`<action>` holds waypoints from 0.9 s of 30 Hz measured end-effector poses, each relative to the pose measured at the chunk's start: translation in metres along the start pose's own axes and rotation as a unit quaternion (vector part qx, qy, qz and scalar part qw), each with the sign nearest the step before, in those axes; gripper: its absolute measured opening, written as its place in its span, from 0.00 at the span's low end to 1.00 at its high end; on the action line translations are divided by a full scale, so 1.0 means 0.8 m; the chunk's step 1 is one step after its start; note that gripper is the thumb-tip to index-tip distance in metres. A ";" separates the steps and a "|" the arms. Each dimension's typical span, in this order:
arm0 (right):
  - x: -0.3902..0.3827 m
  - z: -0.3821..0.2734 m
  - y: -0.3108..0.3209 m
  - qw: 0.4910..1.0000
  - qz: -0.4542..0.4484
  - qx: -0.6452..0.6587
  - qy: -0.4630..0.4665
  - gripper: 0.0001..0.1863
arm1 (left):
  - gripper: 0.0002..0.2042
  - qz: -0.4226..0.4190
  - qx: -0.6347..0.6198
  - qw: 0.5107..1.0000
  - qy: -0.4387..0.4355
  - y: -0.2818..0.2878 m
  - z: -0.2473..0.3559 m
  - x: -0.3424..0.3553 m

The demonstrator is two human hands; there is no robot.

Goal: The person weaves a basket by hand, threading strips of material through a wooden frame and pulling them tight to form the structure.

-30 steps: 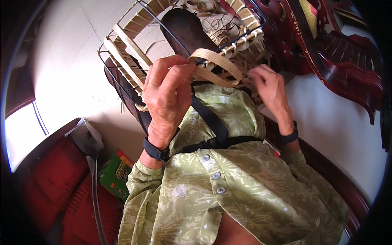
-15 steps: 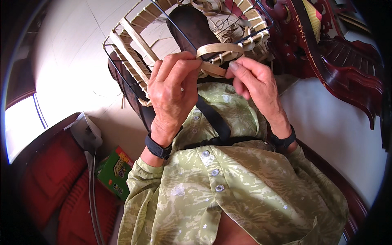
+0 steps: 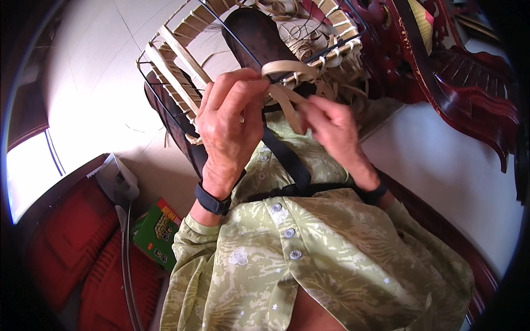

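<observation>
A black wire frame (image 3: 237,34), its edges bound with tan flat strips and pale cord, rests over my knees at the top. My left hand (image 3: 229,113) is closed at the frame's near edge, its thumb and fingertips pinching a tan flat strip (image 3: 284,105). Part of this strip arches up in a loop (image 3: 287,67) beyond my fingers; another part bends down between my hands. Blurred by motion, my right hand (image 3: 335,128) has its fingers drawn together where the strip runs into them. The left fingertips hide the exact crossing of strip and wire.
Loose strips (image 3: 345,91) and a bundle of cord (image 3: 302,48) lie around the frame's right part. Carved dark-red wooden furniture (image 3: 441,83) stands at the right. To the left are a green box (image 3: 154,234), a grey-handled tool (image 3: 118,185) and red ridged pieces (image 3: 116,281).
My right hand has moved slightly down and left, and more of the strip now folds downward between my hands. My left hand keeps its pinch nearly in place.
</observation>
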State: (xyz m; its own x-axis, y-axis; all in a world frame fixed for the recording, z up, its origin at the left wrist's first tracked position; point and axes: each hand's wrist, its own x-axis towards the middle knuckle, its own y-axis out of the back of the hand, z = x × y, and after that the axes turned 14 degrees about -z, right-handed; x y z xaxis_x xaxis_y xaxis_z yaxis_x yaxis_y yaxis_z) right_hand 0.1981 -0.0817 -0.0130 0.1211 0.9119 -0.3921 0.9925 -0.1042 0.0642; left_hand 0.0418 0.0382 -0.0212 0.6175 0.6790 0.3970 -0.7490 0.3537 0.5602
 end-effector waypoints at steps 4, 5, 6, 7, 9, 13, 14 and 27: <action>-0.049 0.041 0.088 0.985 0.097 0.108 -0.095 0.15 | 0.12 0.020 -0.037 0.999 -0.002 -0.003 0.000 0.001; -0.059 0.068 0.117 0.978 0.152 0.096 -0.109 0.15 | 0.12 0.021 -0.035 0.999 -0.008 -0.003 0.000 0.001; -0.064 0.088 0.143 0.954 0.242 0.056 -0.169 0.15 | 0.12 0.018 -0.027 0.999 -0.007 -0.003 0.000 0.001; -0.075 0.135 0.190 0.927 0.303 0.004 -0.219 0.15 | 0.12 0.014 -0.024 1.000 -0.010 -0.004 0.001 0.001; -0.093 0.188 0.244 0.841 0.367 -0.154 -0.365 0.12 | 0.12 0.008 -0.022 1.000 -0.015 -0.005 -0.001 0.003; -0.091 0.206 0.279 0.731 0.278 -0.494 -0.380 0.15 | 0.12 0.008 -0.025 1.000 -0.013 -0.006 0.000 0.006; -0.081 0.181 0.254 0.704 0.259 -0.611 -0.251 0.13 | 0.12 0.006 -0.018 1.000 -0.005 -0.003 0.000 0.003; 0.022 0.007 -0.006 0.967 0.040 -0.252 -0.013 0.09 | 0.12 -0.003 0.011 1.000 -0.014 -0.001 0.002 0.004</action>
State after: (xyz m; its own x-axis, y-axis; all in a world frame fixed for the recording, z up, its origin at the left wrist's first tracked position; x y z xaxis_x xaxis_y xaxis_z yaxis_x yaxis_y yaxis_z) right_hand 0.1958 -0.0673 -0.0256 0.2040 0.8976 -0.3907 0.8466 0.0386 0.5308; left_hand 0.0450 0.0391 -0.0194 0.6282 0.6592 0.4133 -0.7405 0.3434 0.5777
